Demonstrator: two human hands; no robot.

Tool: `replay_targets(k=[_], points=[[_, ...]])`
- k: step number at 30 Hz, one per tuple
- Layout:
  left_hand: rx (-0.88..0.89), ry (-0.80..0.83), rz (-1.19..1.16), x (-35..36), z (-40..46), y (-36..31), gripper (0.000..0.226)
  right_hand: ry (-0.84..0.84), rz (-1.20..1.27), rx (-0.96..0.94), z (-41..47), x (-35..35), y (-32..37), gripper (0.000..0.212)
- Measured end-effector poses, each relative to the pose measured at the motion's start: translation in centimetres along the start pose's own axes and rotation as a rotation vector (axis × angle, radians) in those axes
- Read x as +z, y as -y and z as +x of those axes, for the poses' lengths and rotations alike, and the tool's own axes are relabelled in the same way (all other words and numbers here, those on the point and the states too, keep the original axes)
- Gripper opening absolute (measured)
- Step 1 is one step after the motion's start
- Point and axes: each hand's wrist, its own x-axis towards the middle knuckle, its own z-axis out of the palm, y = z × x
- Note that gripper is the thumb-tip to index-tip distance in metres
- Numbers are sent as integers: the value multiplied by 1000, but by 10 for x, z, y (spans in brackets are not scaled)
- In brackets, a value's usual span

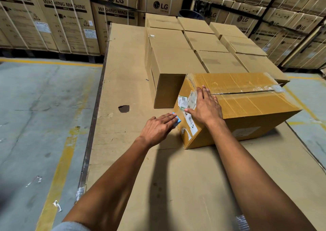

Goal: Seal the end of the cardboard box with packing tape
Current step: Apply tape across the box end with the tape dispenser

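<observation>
Flat cardboard sheet (123, 68), torn hole (123, 108) near its left edge, carries plain cartons (194, 41) at its far end; LG washing-machine cartons (67, 18) stacked beyond.

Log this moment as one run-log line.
stage: taping box end | left hand: holds blue tape dispenser at cardboard box end | right hand: flat on box corner

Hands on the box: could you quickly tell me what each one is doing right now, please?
Left hand: closed on a blue tape tool, pressed to the box end.
Right hand: open, flat over the box's top edge.
</observation>
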Motion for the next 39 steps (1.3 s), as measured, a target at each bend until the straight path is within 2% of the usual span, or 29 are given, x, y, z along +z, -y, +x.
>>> replay_targets(k=[9, 12, 17, 20, 22, 24, 26, 28, 31, 34, 39], points=[[-36, 45, -129, 0, 16, -8, 43, -2, -12, 6, 2, 2, 0, 108], [-71, 107, -167, -8, 23, -12, 47, -8, -16, 9, 2, 1, 0, 107], [-103, 158, -195, -21, 32, -18, 40, 3, -24, 10, 0, -1, 2, 108], [-151, 246, -202, -29, 42, -22, 32, 5, -18, 14, 0, -3, 2, 107], [-193, 366, -151, -24, 38, -23, 22, 6, -21, 13, -1, -2, 2, 107], [-190, 505, -103, -15, 13, -24, 23, 14, -23, 20, -1, -4, 1, 108], [-206, 520, -162, -3, -23, -22, 12, 10, -25, 15, 0, 0, 1, 109], [-213, 443, -187, 2, -37, -15, 7, -12, -36, 24, 5, 0, 1, 110], [-182, 211, -146, -4, -24, -4, 32, 8, -16, 14, 7, 1, 2, 111], [-121, -17, -64, -16, -2, 4, 35, 6, -11, 3, 8, 1, 3, 110], [-89, -104, -55, -22, 18, 2, 38, -3, 3, 2, 9, 5, 0, 111]])
